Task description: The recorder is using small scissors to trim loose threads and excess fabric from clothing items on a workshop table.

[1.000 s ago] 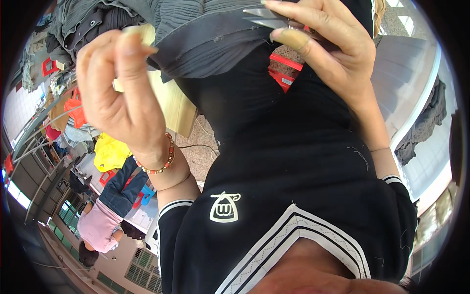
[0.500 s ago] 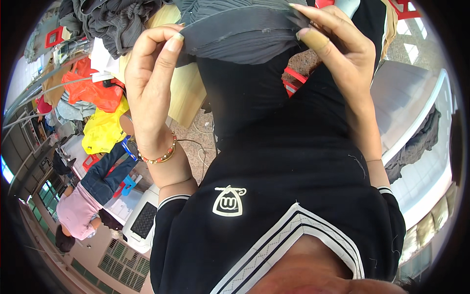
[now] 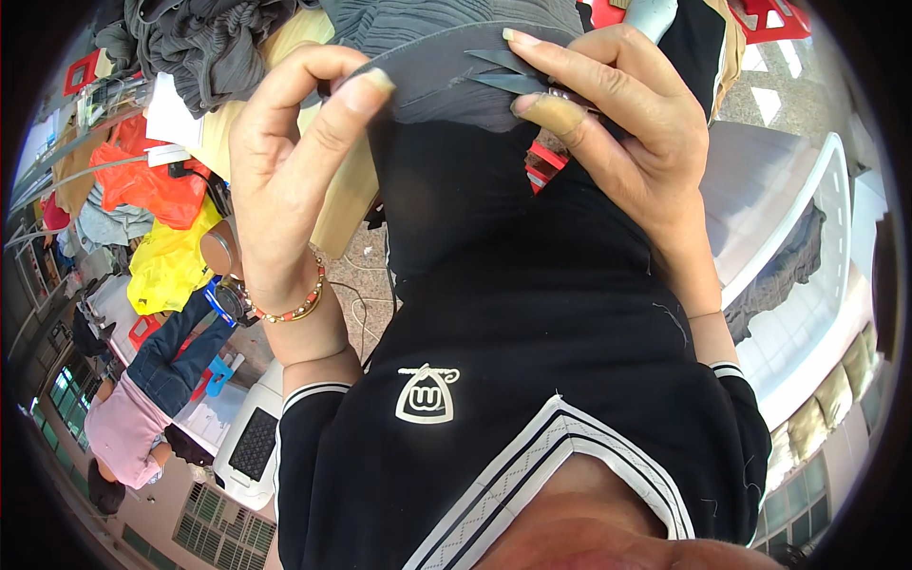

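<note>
A dark grey pleated garment [image 3: 446, 28] with a smooth band along its edge lies across my lap at the top of the view. My left hand [image 3: 285, 142] pinches the band's left end between thumb and fingers, the thumb on top. In my right hand [image 3: 636, 104] is a pair of thread snips [image 3: 513, 84], held between the thumb and fingers. Their two pointed blades are spread apart and lie over the band, pointing left toward my left hand. The snips' handle is mostly hidden by my fingers.
More crumpled grey garments [image 3: 199, 47] lie at the upper left, near a pale wooden board [image 3: 347, 199]. Red [image 3: 157, 171] and yellow [image 3: 171, 261] plastic bags are to the left. A white bin [image 3: 822, 285] with grey cloth stands right. A person in pink [image 3: 123, 423] sits farther left.
The snips' blades have come into plain view over the band, and my right hand has moved left toward my left hand. My left thumb has shifted a little along the band.
</note>
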Action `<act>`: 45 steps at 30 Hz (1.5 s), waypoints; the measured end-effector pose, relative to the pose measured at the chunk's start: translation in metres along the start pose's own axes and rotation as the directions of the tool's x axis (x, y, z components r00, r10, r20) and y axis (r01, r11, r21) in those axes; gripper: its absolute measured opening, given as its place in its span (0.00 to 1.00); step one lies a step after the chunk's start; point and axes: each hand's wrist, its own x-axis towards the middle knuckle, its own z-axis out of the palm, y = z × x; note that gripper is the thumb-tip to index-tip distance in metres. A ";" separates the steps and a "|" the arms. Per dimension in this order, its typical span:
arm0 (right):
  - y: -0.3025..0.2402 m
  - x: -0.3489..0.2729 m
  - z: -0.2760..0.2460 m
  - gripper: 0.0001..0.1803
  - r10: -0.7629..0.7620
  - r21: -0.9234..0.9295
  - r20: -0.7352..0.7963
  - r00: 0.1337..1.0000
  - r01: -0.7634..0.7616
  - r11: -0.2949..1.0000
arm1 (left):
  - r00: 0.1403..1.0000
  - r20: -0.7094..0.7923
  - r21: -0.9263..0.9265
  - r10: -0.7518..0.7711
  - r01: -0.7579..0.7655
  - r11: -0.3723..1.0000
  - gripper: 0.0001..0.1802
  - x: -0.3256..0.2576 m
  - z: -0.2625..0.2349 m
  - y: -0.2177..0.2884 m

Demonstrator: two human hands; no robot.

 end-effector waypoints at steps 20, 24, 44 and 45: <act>-0.001 -0.008 -0.006 0.22 -0.010 0.061 -0.051 0.999 0.013 0.998 | 0.996 0.055 -0.302 -0.075 0.088 0.949 0.07 0.004 0.015 0.018; -0.004 -0.007 -0.006 0.22 -0.008 0.067 -0.022 1.000 0.009 0.998 | 0.993 0.101 -0.342 -0.060 0.092 0.935 0.07 0.004 0.011 0.014; 0.000 -0.003 0.002 0.28 -0.191 -0.007 -0.066 0.979 0.191 0.982 | 0.998 0.018 -0.480 -0.058 0.059 0.875 0.08 0.005 0.017 0.008; 0.000 -0.002 0.002 0.28 -0.223 -0.041 -0.079 0.972 0.220 0.975 | 0.998 0.021 -0.484 -0.060 0.063 0.873 0.08 0.006 0.017 0.008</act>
